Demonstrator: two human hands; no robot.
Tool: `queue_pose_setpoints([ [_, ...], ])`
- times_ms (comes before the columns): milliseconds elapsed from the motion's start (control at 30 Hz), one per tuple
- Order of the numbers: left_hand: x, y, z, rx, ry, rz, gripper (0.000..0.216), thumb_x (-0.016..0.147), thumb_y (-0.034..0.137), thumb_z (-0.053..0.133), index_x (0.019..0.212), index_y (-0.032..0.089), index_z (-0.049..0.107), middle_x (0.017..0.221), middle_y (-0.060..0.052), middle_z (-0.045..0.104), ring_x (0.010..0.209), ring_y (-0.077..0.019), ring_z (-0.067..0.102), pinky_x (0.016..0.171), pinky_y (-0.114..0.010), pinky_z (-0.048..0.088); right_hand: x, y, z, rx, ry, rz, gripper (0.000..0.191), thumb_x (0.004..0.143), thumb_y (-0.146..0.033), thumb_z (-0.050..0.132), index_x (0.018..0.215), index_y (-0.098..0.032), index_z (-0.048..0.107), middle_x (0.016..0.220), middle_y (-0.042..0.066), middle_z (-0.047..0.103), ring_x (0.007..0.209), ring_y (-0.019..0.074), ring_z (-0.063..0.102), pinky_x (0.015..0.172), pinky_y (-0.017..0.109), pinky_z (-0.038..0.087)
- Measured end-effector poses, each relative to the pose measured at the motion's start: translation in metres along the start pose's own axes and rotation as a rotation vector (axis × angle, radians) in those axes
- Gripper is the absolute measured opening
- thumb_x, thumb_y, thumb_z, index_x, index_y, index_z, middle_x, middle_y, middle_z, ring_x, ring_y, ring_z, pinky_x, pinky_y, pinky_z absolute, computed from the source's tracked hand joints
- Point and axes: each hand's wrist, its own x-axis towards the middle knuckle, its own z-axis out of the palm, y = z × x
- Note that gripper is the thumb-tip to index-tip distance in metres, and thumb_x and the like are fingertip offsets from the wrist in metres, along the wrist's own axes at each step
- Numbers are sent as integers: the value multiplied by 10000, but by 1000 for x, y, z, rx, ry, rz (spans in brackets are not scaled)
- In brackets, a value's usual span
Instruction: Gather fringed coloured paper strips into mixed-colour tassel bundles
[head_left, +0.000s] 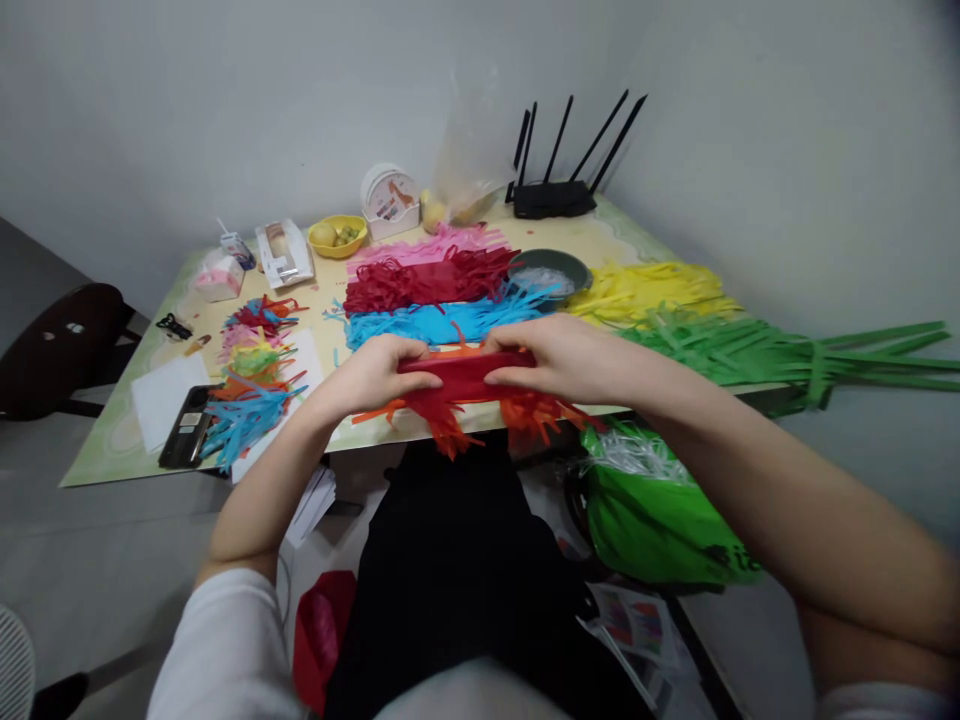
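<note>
Both my hands grip a red folded bundle [463,377], perhaps paper or cloth strips, stretched level between them at the table's front edge. My left hand [391,368] pinches its left end, thumb on the near side. At the right end, my right hand [536,355] closes on it the same way. Orange and red strips [536,415] hang and spread beneath the bundle; whether they are joined to it I cannot tell. Just beyond my hands lie blue strips [431,324], dark red strips [435,280] and pink strips [442,242] in rows.
Yellow strips [652,290] and a bound green bundle [712,345] lie to the right. A grey bowl [574,272] stands behind. Mixed coloured strips [259,365] and a black phone-like object [184,430] are at left. A router [553,199] stands at the back; a green bag [652,520] sits below.
</note>
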Motion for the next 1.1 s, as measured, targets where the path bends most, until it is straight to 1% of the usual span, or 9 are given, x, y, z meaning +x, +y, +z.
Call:
queue_pose_setpoints([
  [133, -7, -2, 3, -111, 71, -2, 280, 840, 387, 599, 704, 142, 589, 654, 28, 530, 594, -93, 458, 555, -210, 352, -4, 4, 12, 198, 69, 39, 173, 851, -336, 586, 804, -177, 635, 753, 13, 666, 665, 157, 577, 622, 251, 390],
  [333, -20, -17, 24, -587, 274, -112, 258, 801, 307, 597, 957, 129, 699, 655, -1, 630, 538, -108, 548, 548, -227, 448, -18, 5, 45, 587, 431, 57, 171, 834, -262, 577, 913, -175, 701, 886, 43, 726, 753, 175, 647, 688, 280, 489],
  [433, -25, -24, 33, -743, 313, -105, 188, 745, 213, 597, 865, 133, 717, 668, -15, 646, 543, -103, 563, 561, -229, 464, -22, 7, 59, 737, 453, 82, 223, 775, -164, 539, 892, -197, 725, 811, 18, 720, 640, 147, 631, 596, 258, 487],
  [533, -30, -24, 36, -789, 313, -43, 125, 738, 181, 601, 779, 133, 709, 708, -22, 632, 580, -101, 575, 575, -228, 470, -24, 10, 66, 787, 465, 67, 212, 756, -136, 534, 818, -206, 724, 771, 19, 700, 657, 148, 630, 585, 251, 485],
  [667, -32, -19, 35, -697, 312, -7, 218, 788, 354, 645, 769, 137, 651, 745, -29, 607, 629, -114, 564, 574, -230, 454, -26, 13, 62, 720, 460, -37, 166, 832, -223, 558, 852, -190, 719, 855, 56, 707, 783, 186, 652, 668, 288, 513],
  [767, -31, -13, 35, -479, 426, -43, 316, 781, 408, 694, 672, 161, 530, 647, 15, 525, 576, -90, 469, 540, -208, 385, -27, 10, 55, 601, 439, -161, 226, 897, -288, 524, 878, -184, 724, 900, 79, 718, 855, 205, 657, 766, 325, 513],
  [867, -30, -9, 36, -295, 491, -5, 228, 788, 352, 712, 839, 164, 592, 757, 1, 605, 648, -101, 523, 609, -210, 411, -29, 5, 51, 441, 473, -167, 229, 931, -304, 529, 822, -194, 698, 823, 67, 710, 788, 188, 651, 749, 312, 503],
  [967, -29, -6, 35, -222, 448, 15, 348, 818, 336, 692, 1121, 172, 637, 966, -51, 699, 815, -143, 618, 747, -238, 465, -30, 0, 51, 279, 501, -142, 143, 926, -255, 548, 862, -195, 661, 841, 59, 708, 764, 174, 650, 731, 290, 502],
  [1100, -26, -4, 31, -284, 308, -50, 317, 835, 408, 658, 994, 144, 729, 965, -75, 741, 844, -178, 650, 761, -254, 484, -33, -1, 51, 188, 488, -93, 198, 924, -254, 544, 1089, -193, 637, 1035, 86, 722, 874, 199, 682, 775, 304, 526],
])
